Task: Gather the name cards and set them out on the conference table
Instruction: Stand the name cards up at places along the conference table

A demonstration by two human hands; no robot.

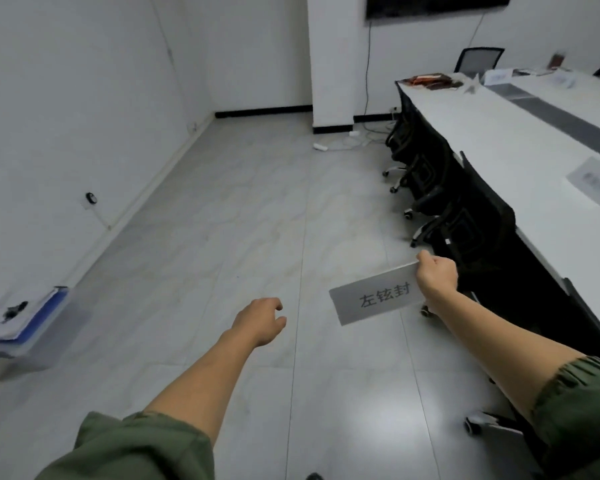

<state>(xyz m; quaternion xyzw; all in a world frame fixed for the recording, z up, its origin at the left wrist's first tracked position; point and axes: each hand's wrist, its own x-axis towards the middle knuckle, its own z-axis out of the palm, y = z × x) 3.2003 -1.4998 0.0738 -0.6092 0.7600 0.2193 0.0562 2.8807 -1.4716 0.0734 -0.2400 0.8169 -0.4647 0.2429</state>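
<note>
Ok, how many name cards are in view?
4: one name card in the right hand, one on the conference table at frame right, two blurry ones at its far end. Others may be hidden.

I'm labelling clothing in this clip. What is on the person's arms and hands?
Olive-green fabric sleeves: the left sleeve and the right sleeve end near the elbows, the right with a gathered cuff. Forearms are bare. The left hand and right hand show no gloves or watch.

Left hand (258, 320) relaxed, right hand (437, 275) grips name card (374, 299).
</note>
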